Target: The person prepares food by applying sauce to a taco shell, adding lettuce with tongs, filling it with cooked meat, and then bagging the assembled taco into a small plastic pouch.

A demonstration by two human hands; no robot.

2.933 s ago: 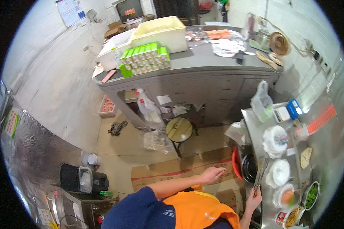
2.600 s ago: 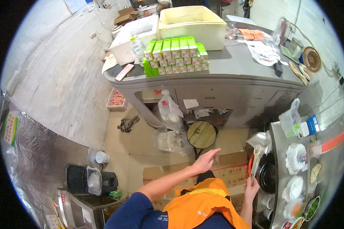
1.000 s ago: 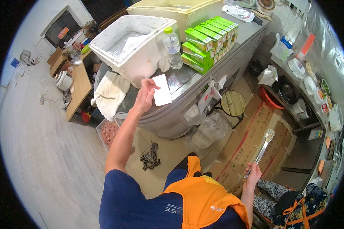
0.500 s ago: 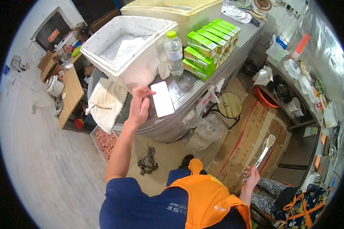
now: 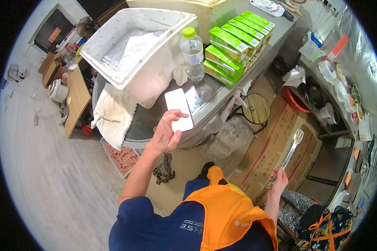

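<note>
My left hand [image 5: 166, 133] is over the lower half of a white phone [image 5: 178, 102] with a lit, blank-looking screen. One finger reaches across the screen, the thumb stands apart, and nothing is held. The phone lies on the dark top of a grey rounded counter [image 5: 146, 119], close to its edge. Off to the right, my right hand [image 5: 278, 180] grips the lower end of long metal tongs [image 5: 288, 157]. Their slotted tip points up and away from me, over the cardboard-covered floor.
Behind the phone stand a water bottle [image 5: 192, 56], stacked green cartons [image 5: 228, 39] and a white foam box [image 5: 125, 79]. A cream cloth [image 5: 113, 111] hangs over the counter's left edge, above a tub of pink meat pieces [image 5: 121, 157]. A round stool [image 5: 256, 108] is right of the counter; another person [image 5: 331, 226] sits lower right.
My left hand has moved from the phone's left edge to over its lower screen. The right hand has risen slightly, with the tongs still in it. The view has shifted a little.
</note>
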